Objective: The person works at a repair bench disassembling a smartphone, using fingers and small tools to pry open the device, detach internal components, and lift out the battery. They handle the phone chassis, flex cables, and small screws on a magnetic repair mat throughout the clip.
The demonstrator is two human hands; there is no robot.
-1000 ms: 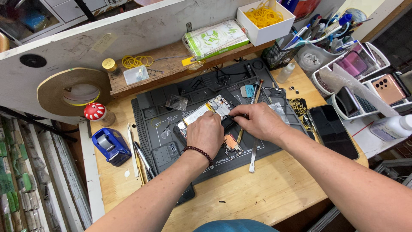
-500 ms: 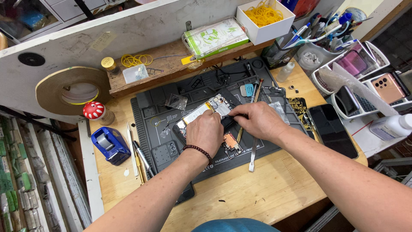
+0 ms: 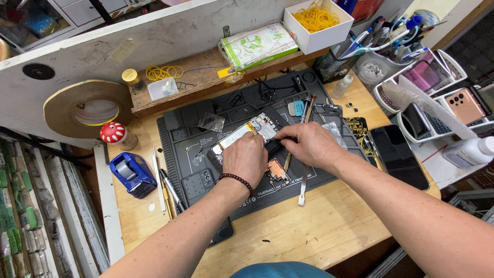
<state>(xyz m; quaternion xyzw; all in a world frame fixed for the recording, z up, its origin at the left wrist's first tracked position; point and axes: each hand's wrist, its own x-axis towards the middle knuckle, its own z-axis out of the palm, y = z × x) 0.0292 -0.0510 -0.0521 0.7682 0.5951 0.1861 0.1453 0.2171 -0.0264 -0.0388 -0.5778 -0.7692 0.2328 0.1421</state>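
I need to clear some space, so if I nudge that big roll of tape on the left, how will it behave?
The big tape roll lies flat on its side, so it will probably slide rather than roll. It looks wide and thin-walled with a large open core, so likely light for its size. It appears to overhang the wooden desk edge, so a push leftward may tip it off.

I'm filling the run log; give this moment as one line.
left hand: pressing opened phone | right hand: pinching part at phone | mat: metal spudger beside

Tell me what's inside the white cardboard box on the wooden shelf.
The white cardboard box holds a loose heap of yellow rubber bands. Its front wall and the heap hide the bottom, so anything beneath the bands cannot be seen.
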